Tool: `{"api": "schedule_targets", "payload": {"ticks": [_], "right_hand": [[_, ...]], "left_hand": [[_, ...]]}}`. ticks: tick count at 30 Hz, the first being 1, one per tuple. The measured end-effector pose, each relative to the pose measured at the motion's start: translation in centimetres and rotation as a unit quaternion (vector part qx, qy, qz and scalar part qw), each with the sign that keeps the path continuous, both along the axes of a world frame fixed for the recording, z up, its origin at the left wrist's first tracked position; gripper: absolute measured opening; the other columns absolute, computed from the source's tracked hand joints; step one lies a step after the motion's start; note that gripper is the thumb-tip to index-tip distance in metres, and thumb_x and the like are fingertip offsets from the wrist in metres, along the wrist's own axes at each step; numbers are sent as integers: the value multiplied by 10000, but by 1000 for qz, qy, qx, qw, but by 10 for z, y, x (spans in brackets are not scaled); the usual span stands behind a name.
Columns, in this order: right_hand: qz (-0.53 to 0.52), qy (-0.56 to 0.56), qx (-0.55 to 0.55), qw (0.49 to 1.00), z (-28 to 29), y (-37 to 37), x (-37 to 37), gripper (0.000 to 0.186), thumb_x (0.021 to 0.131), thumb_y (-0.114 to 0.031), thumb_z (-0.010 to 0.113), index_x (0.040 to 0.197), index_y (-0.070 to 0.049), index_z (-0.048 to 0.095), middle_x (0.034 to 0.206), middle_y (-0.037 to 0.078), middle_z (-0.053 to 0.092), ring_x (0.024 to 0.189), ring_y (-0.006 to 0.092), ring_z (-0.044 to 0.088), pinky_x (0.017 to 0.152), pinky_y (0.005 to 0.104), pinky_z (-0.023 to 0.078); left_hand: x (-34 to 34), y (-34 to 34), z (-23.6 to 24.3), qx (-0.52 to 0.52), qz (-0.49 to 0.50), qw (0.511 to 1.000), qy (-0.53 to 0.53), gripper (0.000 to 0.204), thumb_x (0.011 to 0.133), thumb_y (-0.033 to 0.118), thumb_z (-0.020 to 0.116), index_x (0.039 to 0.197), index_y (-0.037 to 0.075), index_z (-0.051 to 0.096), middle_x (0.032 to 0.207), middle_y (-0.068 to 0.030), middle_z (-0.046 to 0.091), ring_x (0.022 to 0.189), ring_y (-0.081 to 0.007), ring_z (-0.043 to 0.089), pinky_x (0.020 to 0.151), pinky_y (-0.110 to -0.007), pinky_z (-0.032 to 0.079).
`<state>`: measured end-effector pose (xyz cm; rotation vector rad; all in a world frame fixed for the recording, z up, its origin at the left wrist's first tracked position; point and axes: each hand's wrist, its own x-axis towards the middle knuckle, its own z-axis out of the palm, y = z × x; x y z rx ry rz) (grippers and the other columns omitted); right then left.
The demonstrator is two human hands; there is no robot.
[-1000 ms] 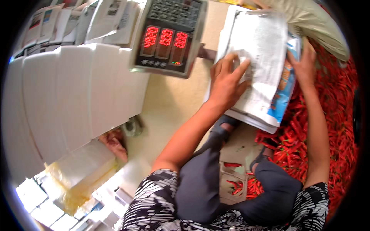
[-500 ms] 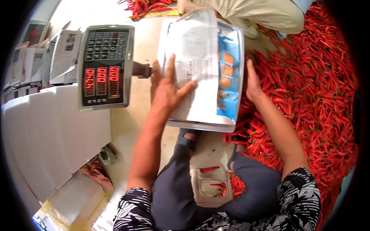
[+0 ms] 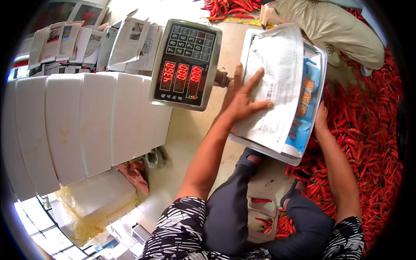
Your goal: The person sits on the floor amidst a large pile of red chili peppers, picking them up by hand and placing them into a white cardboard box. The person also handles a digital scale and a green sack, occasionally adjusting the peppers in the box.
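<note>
My left hand (image 3: pixel 240 99) lies spread, fingers apart, on a sheet of newspaper (image 3: pixel 277 56) covering a white box (image 3: pixel 266 151). A blue sheet with orange print (image 3: pixel 303 108) shows along the box's right side, under the newspaper. My right hand (image 3: pixel 320 117) holds the box's right side, its fingertips partly hidden by the edge. Just left of the box, a digital scale display with a keypad (image 3: pixel 184 65) is mounted on a dark post (image 3: pixel 223 78).
A mass of red chillies (image 3: pixel 364 147) covers the right side, with more (image 3: pixel 229 8) at the top. White foam boxes (image 3: pixel 63 130) and folded newspapers (image 3: pixel 130 43) line the left. Another person's trousered leg (image 3: pixel 351 39) is at the upper right. A low stool (image 3: pixel 255 229) stands between my legs.
My right hand has moved down the box's right edge from near its upper corner. My left hand stays spread on the newspaper. The view has shifted, so the surroundings sit differently.
</note>
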<state>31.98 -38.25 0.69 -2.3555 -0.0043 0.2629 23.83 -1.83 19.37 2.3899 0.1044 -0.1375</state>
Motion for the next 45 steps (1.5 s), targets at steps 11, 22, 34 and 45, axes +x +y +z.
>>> {"api": "schedule_targets", "payload": {"ticks": [11, 22, 34, 45], "right_hand": [[-50, 326, 752, 571, 121, 31, -63, 806, 1087, -649, 346, 1594, -37, 479, 1547, 199, 583, 1434, 405, 551, 1218, 533, 459], [-122, 136, 571, 800, 309, -106, -96, 659, 1142, -460, 406, 1611, 2, 399, 1590, 239, 510, 1408, 394, 581, 1154, 544, 531], [-40, -75, 635, 768, 506, -28, -199, 545, 1134, -433, 494, 1510, -38, 483, 1440, 146, 567, 1258, 296, 619, 1055, 462, 554], [37, 208, 672, 710, 502, 255, -489, 436, 1143, -490, 461, 1288, -120, 638, 1169, 16, 645, 1058, 159, 651, 994, 308, 522]], "left_hand": [[-20, -17, 9, -41, -41, 997, -54, 1064, 674, 622, 946, 1612, 312, 551, 1746, -372, 132, 1605, -531, 255, 1274, -531, 343], [-61, -101, 158, -95, -62, 966, -233, 1073, 700, 712, 889, 1619, 278, 544, 1678, -476, 165, 1502, -648, 355, 1242, -585, 361], [-254, -7, 487, 50, -70, 949, -304, 1075, 825, 693, 831, 1686, 200, 416, 1737, -399, 95, 1561, -633, 246, 1250, -654, 363], [-545, 129, 423, 121, 275, 926, -230, 1020, 860, 691, 759, 1692, 209, 417, 1514, -275, 493, 1370, -441, 548, 1171, -492, 433]]}}
